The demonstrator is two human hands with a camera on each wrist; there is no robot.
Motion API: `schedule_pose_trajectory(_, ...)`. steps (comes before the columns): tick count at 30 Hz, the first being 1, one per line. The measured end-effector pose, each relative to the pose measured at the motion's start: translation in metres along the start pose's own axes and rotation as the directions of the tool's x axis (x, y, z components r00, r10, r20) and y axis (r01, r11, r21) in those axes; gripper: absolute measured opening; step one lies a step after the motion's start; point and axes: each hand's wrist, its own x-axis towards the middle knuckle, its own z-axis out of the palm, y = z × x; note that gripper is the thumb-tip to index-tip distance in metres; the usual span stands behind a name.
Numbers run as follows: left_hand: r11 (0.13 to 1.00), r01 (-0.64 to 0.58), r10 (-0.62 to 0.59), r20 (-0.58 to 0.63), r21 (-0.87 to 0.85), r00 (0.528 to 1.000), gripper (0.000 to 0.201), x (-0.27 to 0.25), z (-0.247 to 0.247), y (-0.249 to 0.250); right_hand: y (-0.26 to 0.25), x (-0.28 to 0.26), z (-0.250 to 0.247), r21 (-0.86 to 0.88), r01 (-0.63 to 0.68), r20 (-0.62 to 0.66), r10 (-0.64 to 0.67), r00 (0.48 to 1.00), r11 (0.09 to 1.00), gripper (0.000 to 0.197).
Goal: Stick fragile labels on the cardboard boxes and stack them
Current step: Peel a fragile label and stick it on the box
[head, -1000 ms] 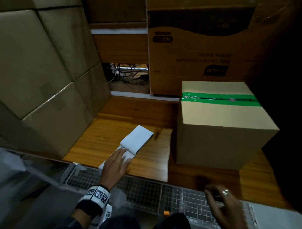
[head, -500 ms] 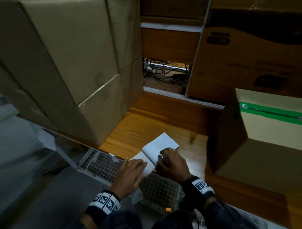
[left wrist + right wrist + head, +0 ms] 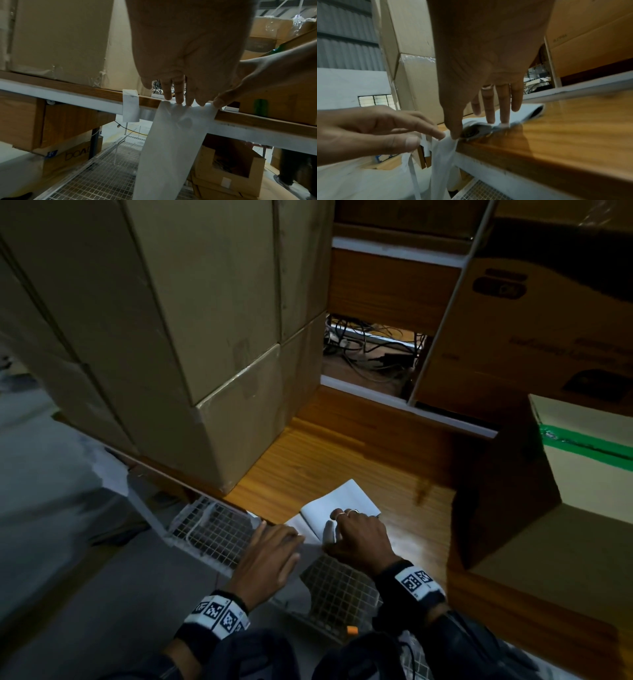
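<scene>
- Shelf board [image 3: 342,460], warm orange wood with a pale front edge, carries everything here; each place below is given from that board.
- Stacked plain cardboard boxes [image 3: 191,330] crowd the board's left end, taped seams showing.
- At its right end stands the cardboard box [image 3: 589,508] with green tape [image 3: 582,440] across its top, well apart from both hands.
- Behind the board, a gap shows tangled dark cables [image 3: 370,350]; beside that gap sits a big printed carton [image 3: 548,320].
- Below the board's front edge there's a white wire mesh rack [image 3: 212,529], and grey floor off to the left.
- Label sheets [image 3: 337,503], a white folded strip, lie at the board's front edge, one end draping down over it, as the left wrist view shows.
- Left hand [image 3: 270,559] rests at that edge, fingers straight, tips pressing the strip's hanging part with the thumb alongside.
- Right hand [image 3: 356,537], rings on, sits on the sheets: fingers stretched down onto the paper, thumb tip at the fold. Whether it pinches a label I cannot tell.
- Since a second ago: the right hand has come from the mesh rack up onto the sheets, the view has swung left so the taped box now sits at the frame's right edge, and the left hand has slid back toward the board's lip.
</scene>
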Motion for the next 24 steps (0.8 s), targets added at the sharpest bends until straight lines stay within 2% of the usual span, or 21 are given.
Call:
schedule_pose_trajectory(3, 1.000, 0.013, -0.013, -0.011, -0.005, 1.000, 0.035, 0.000, -0.001, 0.000, -0.001, -0.003, 0.007, -0.010, -0.016, 0.048, 0.016, 0.999, 1.000, 0.058)
schedule_pose_trajectory(5, 1.000, 0.021, -0.021, -0.003, 0.002, 1.000, 0.037, 0.000, -0.001, -0.001, -0.005, -0.004, 0.011, -0.039, -0.030, 0.054, 0.032, 0.998, 0.999, 0.062)
schedule_pose_trajectory(10, 0.997, -0.048, 0.048, 0.013, 0.064, 0.999, 0.043, 0.003, -0.004, 0.000, -0.005, -0.001, 0.000, -0.004, -0.025, 0.037, 0.025, 0.999, 1.000, 0.047)
schedule_pose_trajectory(15, 0.993, -0.050, 0.053, -0.029, 0.104, 0.998, 0.040, 0.006, -0.009, 0.005, -0.005, -0.004, -0.015, 0.076, -0.022, 0.025, 0.020, 0.999, 0.997, 0.025)
schedule_pose_trajectory(20, 0.992, -0.021, 0.022, -0.012, 0.122, 1.000, 0.040, 0.005, -0.007, 0.003, 0.014, -0.002, -0.042, 0.139, -0.077, -0.107, 0.092, 0.990, 0.987, 0.021)
schedule_pose_trajectory(22, 0.993, 0.012, -0.011, -0.011, 0.121, 1.000, 0.038, 0.005, -0.006, -0.001, 0.035, 0.002, -0.055, 0.252, -0.140, -0.220, 0.198, 0.955, 0.957, 0.016)
schedule_pose_trajectory(24, 0.994, 0.043, -0.040, -0.027, 0.104, 0.999, 0.036, 0.005, -0.006, -0.005, 0.060, 0.009, -0.064, 0.380, -0.204, -0.304, 0.330, 0.893, 0.902, 0.014)
